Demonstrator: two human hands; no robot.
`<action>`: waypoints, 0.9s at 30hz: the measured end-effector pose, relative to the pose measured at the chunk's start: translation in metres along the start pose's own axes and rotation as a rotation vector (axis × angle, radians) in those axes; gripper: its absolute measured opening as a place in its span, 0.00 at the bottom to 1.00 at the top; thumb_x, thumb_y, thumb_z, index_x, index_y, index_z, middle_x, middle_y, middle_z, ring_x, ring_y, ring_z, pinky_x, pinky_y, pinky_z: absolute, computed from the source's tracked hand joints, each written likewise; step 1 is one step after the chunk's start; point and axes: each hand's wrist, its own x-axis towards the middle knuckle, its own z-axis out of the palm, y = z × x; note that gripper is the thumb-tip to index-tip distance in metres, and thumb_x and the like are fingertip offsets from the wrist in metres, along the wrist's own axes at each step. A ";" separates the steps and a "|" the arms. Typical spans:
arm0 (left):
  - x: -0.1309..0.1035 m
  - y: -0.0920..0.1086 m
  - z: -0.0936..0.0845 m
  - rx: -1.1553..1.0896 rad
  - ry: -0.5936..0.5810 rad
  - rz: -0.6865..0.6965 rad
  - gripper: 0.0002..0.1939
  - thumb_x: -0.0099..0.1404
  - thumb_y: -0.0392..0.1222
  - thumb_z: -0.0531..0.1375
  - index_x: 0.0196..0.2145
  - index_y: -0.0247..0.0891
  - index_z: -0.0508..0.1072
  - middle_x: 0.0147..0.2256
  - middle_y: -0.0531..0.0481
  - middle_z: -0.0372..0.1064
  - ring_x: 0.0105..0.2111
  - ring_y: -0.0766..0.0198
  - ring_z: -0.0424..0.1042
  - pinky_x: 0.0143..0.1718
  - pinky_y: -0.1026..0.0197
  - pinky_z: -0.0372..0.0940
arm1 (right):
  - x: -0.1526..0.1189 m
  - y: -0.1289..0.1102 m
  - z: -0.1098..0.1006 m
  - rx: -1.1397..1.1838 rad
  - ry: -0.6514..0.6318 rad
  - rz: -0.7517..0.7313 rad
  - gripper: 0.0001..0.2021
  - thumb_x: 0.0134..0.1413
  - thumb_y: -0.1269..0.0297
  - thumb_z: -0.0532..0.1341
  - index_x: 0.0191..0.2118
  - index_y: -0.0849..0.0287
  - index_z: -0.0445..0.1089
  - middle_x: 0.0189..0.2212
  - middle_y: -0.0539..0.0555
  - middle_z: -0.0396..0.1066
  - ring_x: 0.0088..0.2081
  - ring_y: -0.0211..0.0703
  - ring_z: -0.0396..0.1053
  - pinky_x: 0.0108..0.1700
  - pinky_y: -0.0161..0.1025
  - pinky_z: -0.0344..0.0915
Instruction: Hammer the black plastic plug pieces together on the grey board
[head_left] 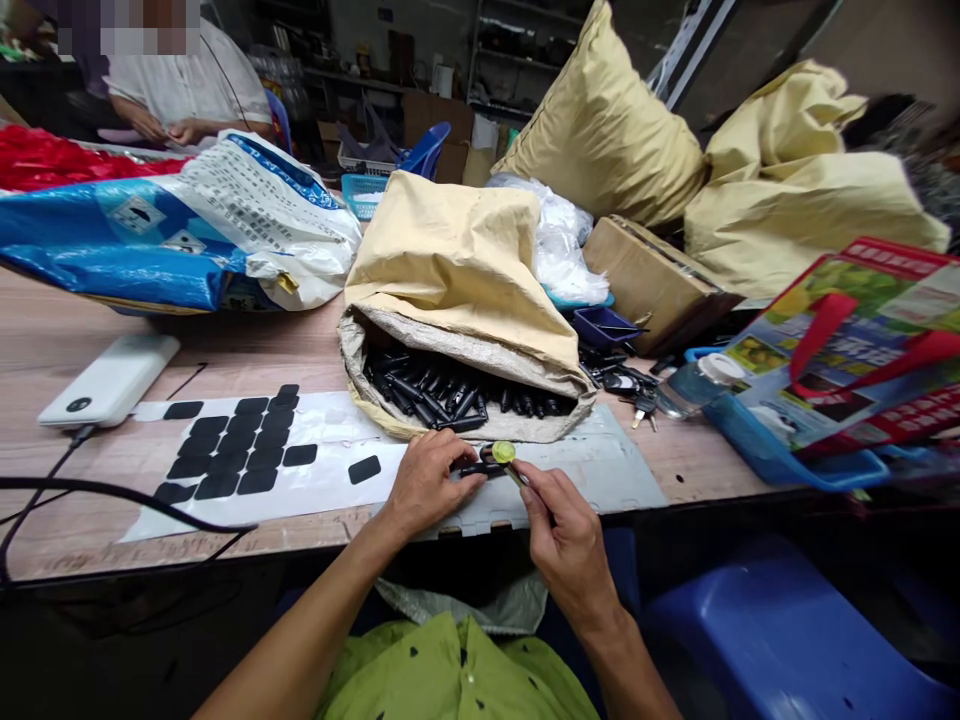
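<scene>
My left hand (435, 478) is closed at the fingertips on a short black tube-shaped piece (484, 468), low over the grey board (592, 470). My right hand (562, 520) grips the thin handle of a small hammer with a round yellow-green face (503, 452). The hammer's head is right beside the black piece, partly covering it; I cannot tell whether they touch. Just behind both hands, an open cream sack (457, 260) lies on its side, with many similar black pieces (427, 390) in its mouth.
Black rounded patches (240, 440) lie on a white sheet left of my hands. A white power bank (110, 380) with a cable stands farther left. Keys (643, 408), a clear bottle (697, 385) and a blue basket (795, 465) are at right. Another person (187, 90) sits across the table.
</scene>
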 end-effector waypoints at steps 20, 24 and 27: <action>-0.002 0.000 -0.001 -0.075 0.028 -0.025 0.08 0.57 0.36 0.70 0.37 0.43 0.81 0.35 0.51 0.74 0.41 0.56 0.71 0.44 0.54 0.60 | -0.003 -0.007 -0.002 -0.035 -0.018 -0.003 0.19 0.70 0.70 0.53 0.61 0.50 0.70 0.40 0.55 0.73 0.42 0.44 0.73 0.45 0.39 0.72; -0.002 0.000 -0.002 -0.104 0.027 -0.023 0.09 0.58 0.36 0.69 0.38 0.43 0.82 0.33 0.51 0.73 0.40 0.57 0.71 0.44 0.56 0.61 | -0.006 -0.011 0.003 -0.034 -0.011 -0.047 0.22 0.69 0.72 0.52 0.64 0.49 0.68 0.40 0.55 0.71 0.40 0.43 0.72 0.44 0.39 0.71; -0.001 0.000 -0.003 -0.100 0.020 -0.020 0.05 0.60 0.37 0.68 0.35 0.43 0.82 0.32 0.51 0.72 0.39 0.58 0.71 0.43 0.56 0.61 | -0.010 -0.011 0.007 -0.092 -0.067 -0.070 0.24 0.69 0.73 0.51 0.65 0.48 0.66 0.37 0.55 0.69 0.38 0.43 0.71 0.41 0.38 0.70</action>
